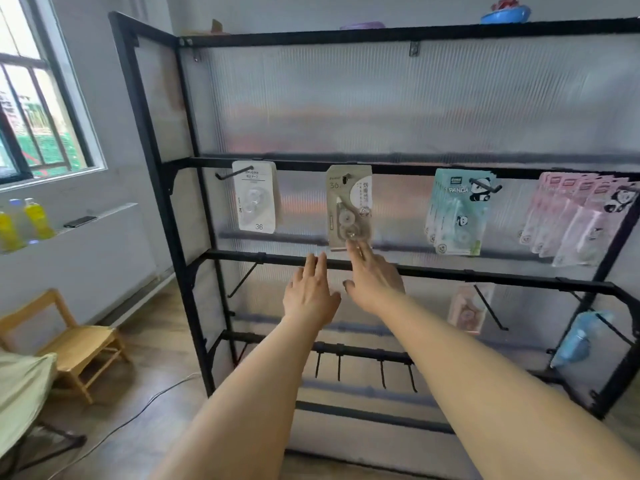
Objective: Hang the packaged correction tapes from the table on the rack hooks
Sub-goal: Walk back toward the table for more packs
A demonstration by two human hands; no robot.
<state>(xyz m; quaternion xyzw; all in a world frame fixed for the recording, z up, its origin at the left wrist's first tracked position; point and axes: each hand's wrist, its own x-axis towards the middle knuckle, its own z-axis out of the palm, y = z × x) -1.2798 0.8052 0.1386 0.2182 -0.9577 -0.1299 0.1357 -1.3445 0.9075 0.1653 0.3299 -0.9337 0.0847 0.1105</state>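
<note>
Correction tape pack (349,207), beige, hangs on the middle hook of the rack (346,265). Our right hand (372,277) touches its bottom edge with straight fingers; our left hand (310,292) hovers released. We should let go gently so it settles.

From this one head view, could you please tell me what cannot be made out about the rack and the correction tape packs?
- Table: outside the head view entirely.
- Pink packs: motion blur hides their count; the right edge crops the hook.
- Blue pack, lower right: blurred, print unreadable.
- Right hand below the beige pack: fingertips blurred, contact unclear.
- Left hand: flat, holding nothing.
</note>
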